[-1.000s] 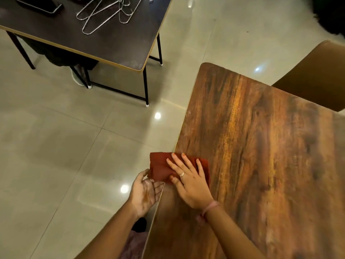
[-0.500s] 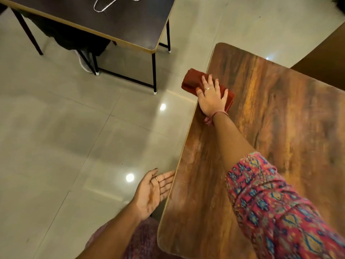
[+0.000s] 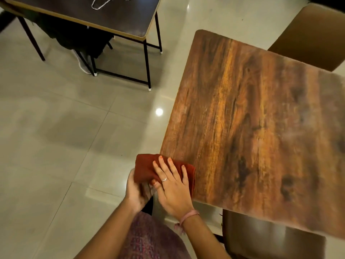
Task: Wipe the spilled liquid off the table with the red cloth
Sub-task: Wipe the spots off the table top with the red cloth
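Note:
The folded red cloth lies at the near left corner of the wooden table, its left part hanging past the edge. My right hand presses flat on top of the cloth with fingers spread and straight. My left hand sits just off the table edge, palm up, cupped under the overhanging part of the cloth and touching it. No liquid shows on the wood grain.
A dark table with black metal legs stands at the far left, wire hangers on its top. A brown chair is at the far right, another seat under the near table edge. Pale tiled floor lies to the left.
My right hand has drawn the cloth from the far left corner back along the table edge to the near corner. My left hand has come up under the cloth's overhang.

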Motion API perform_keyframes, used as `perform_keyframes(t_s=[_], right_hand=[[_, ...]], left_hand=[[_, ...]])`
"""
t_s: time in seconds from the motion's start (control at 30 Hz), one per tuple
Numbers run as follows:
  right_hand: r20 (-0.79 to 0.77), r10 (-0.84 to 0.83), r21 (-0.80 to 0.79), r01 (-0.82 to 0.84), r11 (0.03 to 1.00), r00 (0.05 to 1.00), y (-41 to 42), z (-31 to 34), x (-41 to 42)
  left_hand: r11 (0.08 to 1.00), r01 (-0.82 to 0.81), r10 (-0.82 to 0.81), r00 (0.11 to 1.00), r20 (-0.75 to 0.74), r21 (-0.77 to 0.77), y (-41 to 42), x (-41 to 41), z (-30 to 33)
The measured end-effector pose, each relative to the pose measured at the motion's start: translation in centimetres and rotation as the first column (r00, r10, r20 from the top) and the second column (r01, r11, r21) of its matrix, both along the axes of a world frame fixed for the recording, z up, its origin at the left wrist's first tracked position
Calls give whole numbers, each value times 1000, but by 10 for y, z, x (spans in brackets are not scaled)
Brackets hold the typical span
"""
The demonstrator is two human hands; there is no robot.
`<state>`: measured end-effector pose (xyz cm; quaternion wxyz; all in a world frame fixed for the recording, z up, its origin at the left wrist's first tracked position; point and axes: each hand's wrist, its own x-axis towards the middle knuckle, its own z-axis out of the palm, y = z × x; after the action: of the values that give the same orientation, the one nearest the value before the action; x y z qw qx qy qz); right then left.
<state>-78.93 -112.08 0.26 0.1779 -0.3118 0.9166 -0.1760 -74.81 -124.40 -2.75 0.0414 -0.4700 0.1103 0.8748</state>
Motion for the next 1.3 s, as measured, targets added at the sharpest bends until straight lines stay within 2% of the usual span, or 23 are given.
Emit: perform_keyframes(t_s=[0.1, 0.17, 0.2, 0.27, 0.33, 0.43, 0.5, 0.57, 0.7, 1.1, 1.3], right_hand=[[32, 18, -19, -17, 1000, 999, 12, 2, 17], [43, 17, -13, -17, 1000, 999, 17, 4, 25], [54, 14, -11, -14, 1000, 998, 19, 6, 27], [90, 7, -21, -5, 1000, 996, 20, 9, 26], [119, -2, -38, 7, 999, 993, 19, 12, 23], [116, -24, -56, 31, 998, 993, 18, 12, 16], [78, -14, -32, 16, 999, 997, 18, 9, 8], [29, 8, 1, -8, 1000, 1000, 15, 4, -9], [-33, 13, 16, -12, 1000, 999, 3, -1, -61], [-58, -89, 48, 92, 995, 994, -49, -9, -250], [-92, -107, 54, 112, 992, 990, -67, -12, -327]], left_hand=[[997, -58, 59, 998, 17, -52, 15, 30, 6], [976, -56, 60, 998, 13, -213, 20, 41, 11], [937, -37, 51, 998, 30, -346, 20, 44, 14], [769, 37, 17, 997, 78, -638, 17, 45, 23], [590, 82, -29, 996, 80, -804, 11, 40, 33], [455, 156, -172, 981, 85, -877, 4, 33, 44], [351, 252, -262, 951, 164, -902, 3, 24, 43], [281, 314, -283, 930, 234, -907, -1, 7, 39], [246, 328, -331, 913, 239, -912, -16, -44, 32], [147, 262, -398, 898, 185, -954, -61, -244, 21], [148, 258, -421, 890, 175, -955, -77, -321, 18]])
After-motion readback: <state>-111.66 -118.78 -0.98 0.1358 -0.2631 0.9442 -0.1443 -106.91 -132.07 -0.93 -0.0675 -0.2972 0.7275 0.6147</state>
